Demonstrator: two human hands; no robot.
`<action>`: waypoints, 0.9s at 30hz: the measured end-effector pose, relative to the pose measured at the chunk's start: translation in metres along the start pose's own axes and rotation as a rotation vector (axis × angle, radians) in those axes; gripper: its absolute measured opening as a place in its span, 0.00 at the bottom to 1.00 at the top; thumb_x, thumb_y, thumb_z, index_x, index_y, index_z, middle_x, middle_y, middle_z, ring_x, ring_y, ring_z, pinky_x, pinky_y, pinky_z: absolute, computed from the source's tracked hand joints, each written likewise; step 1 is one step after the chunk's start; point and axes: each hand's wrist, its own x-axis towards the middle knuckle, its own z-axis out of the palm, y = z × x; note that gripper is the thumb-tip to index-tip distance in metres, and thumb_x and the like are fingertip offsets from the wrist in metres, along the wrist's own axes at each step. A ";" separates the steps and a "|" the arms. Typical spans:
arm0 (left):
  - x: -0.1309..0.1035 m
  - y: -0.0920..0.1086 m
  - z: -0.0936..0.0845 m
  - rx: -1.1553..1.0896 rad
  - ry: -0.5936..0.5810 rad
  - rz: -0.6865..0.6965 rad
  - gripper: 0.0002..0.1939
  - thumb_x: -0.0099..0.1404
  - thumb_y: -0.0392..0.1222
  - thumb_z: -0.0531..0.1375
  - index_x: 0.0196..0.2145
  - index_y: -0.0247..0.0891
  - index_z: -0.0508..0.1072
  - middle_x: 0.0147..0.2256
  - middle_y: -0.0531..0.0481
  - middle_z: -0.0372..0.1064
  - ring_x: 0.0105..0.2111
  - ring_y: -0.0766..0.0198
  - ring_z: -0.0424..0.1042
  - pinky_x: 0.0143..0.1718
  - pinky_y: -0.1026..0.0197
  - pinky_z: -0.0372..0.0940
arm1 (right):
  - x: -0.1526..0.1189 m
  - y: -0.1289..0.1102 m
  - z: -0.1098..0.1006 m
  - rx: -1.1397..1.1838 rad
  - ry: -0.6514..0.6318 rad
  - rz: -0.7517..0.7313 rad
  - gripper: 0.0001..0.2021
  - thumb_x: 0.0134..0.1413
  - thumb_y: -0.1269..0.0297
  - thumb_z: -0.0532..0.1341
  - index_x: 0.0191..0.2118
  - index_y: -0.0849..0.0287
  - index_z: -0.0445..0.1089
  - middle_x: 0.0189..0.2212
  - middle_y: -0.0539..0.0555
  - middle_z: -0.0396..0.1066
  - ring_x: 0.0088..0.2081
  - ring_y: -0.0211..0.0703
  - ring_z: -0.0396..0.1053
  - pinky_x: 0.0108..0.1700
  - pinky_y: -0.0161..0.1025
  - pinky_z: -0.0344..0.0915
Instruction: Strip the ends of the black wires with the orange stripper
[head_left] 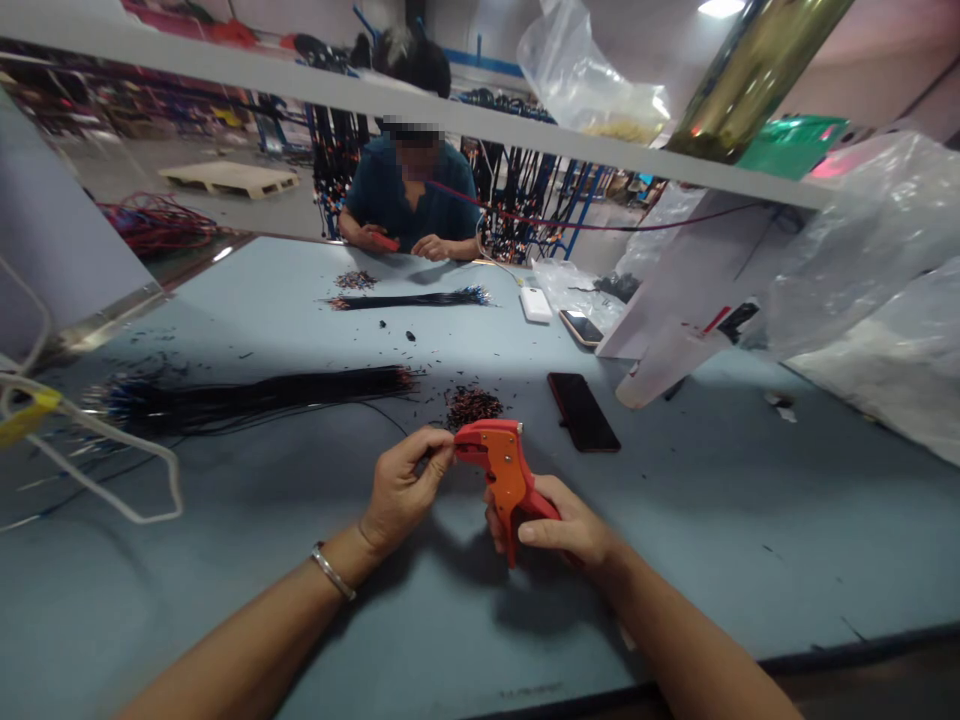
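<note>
My right hand (559,520) is wrapped round the handles of a red and orange wire stripper (506,465), held above the blue-grey table (420,620). At the tool's jaws, my left hand (409,485) pinches something thin, and a dark wire runs from there back toward the bundle. A long bundle of black wires (277,397) lies to the left, its copper-coloured ends pointing right. Just behind the tool sits a pile of small cut scraps (472,405).
A dark phone (583,411) lies right of the tool. Farther back are a second wire bundle (412,299), a white power bank (535,304) and another phone (581,327). Across the table sits a person (412,200). A white cable (169,480) loops at the left.
</note>
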 end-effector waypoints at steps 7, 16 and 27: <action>0.001 -0.006 0.000 0.004 -0.010 -0.112 0.08 0.63 0.40 0.57 0.30 0.35 0.72 0.24 0.53 0.67 0.25 0.69 0.65 0.29 0.69 0.62 | 0.003 0.007 0.006 0.097 0.110 0.016 0.20 0.47 0.55 0.67 0.41 0.63 0.64 0.26 0.51 0.67 0.24 0.38 0.66 0.23 0.34 0.65; 0.002 -0.011 0.001 0.005 -0.010 -0.171 0.08 0.62 0.42 0.58 0.29 0.35 0.72 0.22 0.54 0.66 0.23 0.69 0.64 0.26 0.68 0.61 | 0.004 0.014 0.008 0.115 0.164 0.025 0.20 0.46 0.55 0.68 0.38 0.63 0.64 0.24 0.49 0.66 0.21 0.35 0.65 0.21 0.33 0.63; 0.003 -0.012 0.002 0.046 -0.040 -0.287 0.09 0.61 0.43 0.57 0.29 0.34 0.72 0.20 0.55 0.64 0.21 0.69 0.62 0.25 0.68 0.58 | 0.006 0.017 0.008 0.097 0.221 0.070 0.18 0.46 0.56 0.68 0.37 0.63 0.64 0.22 0.48 0.67 0.18 0.35 0.65 0.17 0.31 0.62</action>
